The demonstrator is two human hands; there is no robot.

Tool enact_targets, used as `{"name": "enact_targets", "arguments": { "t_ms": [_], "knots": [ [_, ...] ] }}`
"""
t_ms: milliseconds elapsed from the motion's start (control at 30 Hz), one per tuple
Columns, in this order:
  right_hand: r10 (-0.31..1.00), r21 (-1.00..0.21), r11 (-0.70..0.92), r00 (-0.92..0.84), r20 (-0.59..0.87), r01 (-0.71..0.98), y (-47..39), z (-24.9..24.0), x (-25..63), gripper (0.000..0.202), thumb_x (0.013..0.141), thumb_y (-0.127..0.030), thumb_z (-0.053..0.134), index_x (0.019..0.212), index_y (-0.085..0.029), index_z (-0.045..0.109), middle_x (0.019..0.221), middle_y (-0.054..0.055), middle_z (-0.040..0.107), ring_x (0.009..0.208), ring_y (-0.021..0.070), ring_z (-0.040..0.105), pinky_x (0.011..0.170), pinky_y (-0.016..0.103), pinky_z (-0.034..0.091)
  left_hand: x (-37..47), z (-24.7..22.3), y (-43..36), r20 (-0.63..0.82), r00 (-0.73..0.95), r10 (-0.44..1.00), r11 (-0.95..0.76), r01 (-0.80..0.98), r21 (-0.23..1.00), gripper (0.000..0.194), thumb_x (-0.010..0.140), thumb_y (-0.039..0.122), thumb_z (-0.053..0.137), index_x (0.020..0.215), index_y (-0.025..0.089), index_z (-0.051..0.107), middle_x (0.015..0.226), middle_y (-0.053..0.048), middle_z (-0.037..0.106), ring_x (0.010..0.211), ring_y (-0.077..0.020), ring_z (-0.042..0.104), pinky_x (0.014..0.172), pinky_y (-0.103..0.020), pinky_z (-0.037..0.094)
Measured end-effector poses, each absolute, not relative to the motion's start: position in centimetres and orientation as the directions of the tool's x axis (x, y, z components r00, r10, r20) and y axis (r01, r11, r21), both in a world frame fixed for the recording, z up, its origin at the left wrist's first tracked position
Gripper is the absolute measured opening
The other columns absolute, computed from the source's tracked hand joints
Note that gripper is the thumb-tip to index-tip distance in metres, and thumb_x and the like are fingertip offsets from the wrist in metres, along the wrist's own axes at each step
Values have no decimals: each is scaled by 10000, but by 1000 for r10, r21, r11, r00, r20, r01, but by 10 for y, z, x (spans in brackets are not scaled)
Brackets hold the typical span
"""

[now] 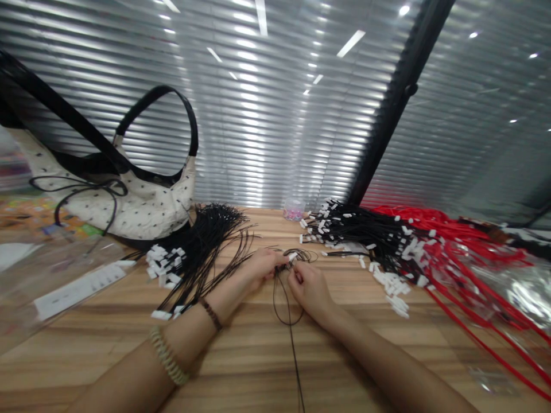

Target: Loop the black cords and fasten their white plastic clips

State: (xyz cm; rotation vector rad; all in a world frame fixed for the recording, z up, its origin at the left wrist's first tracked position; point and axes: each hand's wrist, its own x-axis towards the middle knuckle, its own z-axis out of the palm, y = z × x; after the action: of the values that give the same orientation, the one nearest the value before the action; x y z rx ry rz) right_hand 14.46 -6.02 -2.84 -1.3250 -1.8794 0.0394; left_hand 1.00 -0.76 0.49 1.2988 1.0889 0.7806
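Both my hands meet over the middle of the wooden table (253,367). My left hand (262,265) pinches thin black cord from the left side. My right hand (310,287) is closed beside a small white piece (293,257), its thumb and forefinger pressed together on the cord at that piece. Thin black cord (291,338) loops below the hands and trails toward the table's near edge, with more coils just behind the fingers. The exact grip of the fingertips is too small to make out.
Left of my hands lies a bundle of black cords (206,241) with white ends, in front of a patterned bag (146,206). More black cords (365,229), loose white pieces (391,287) and red cords (465,321) lie right. A small clear container (293,210) stands behind.
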Motion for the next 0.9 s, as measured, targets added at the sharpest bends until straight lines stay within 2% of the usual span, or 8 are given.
{"name": "enact_targets", "arguments": {
  "t_ms": [267, 433, 600, 733, 800, 900],
  "knots": [
    [816, -490, 450, -122, 565, 747, -61, -27, 143, 167, 768, -130, 443, 618, -176, 502, 563, -6, 491, 528, 123, 416, 519, 228, 258, 11, 1, -12, -175, 322, 930, 143, 119, 983, 158, 616, 258, 607, 592, 106, 645, 447, 38, 456, 407, -56, 293, 398, -217, 146],
    [835, -563, 446, -97, 541, 696, -60, -27, 143, 160, 768, -127, 447, 634, -173, 521, 566, -3, 490, 533, 127, 418, 527, 232, 267, 13, 0, -11, -184, 304, 935, 176, 53, 983, 137, 590, 229, 656, 584, 93, 657, 421, 35, 461, 372, -44, 281, 376, -212, 122],
    [866, -707, 449, -72, 495, 547, -52, -26, 147, 219, 846, -242, 435, 710, -151, 581, 623, 21, 536, 594, 142, 473, 559, 237, 324, 6, 7, 0, -122, 264, 957, 167, -157, 973, 163, 591, 239, 708, 577, 100, 625, 460, 39, 472, 365, -29, 305, 341, -181, 150],
    [882, -810, 470, -211, 421, 351, -50, -20, 155, 265, 835, -332, 491, 725, -147, 646, 690, 35, 595, 699, 152, 538, 638, 245, 397, -8, 25, 10, -62, 221, 973, 143, -374, 916, 141, 634, 221, 695, 629, 116, 601, 554, 41, 509, 379, -8, 337, 323, -131, 204],
    [896, -903, 376, -327, 299, 205, -51, -16, 160, 250, 797, -357, 562, 729, -141, 667, 661, 21, 603, 638, 129, 535, 600, 230, 400, -12, 37, 9, -46, 240, 970, 153, -452, 879, 101, 663, 187, 671, 654, 118, 598, 581, 36, 522, 391, -3, 359, 320, -108, 216],
    [868, -997, 79, -491, 76, -14, -52, -12, 168, 252, 732, -373, 652, 728, -121, 658, 564, -6, 585, 496, 82, 490, 506, 198, 372, -13, 51, -1, -34, 290, 956, 189, -527, 828, 30, 695, 125, 634, 690, 114, 606, 603, 19, 542, 437, -12, 434, 351, -86, 292]
  ]
}}
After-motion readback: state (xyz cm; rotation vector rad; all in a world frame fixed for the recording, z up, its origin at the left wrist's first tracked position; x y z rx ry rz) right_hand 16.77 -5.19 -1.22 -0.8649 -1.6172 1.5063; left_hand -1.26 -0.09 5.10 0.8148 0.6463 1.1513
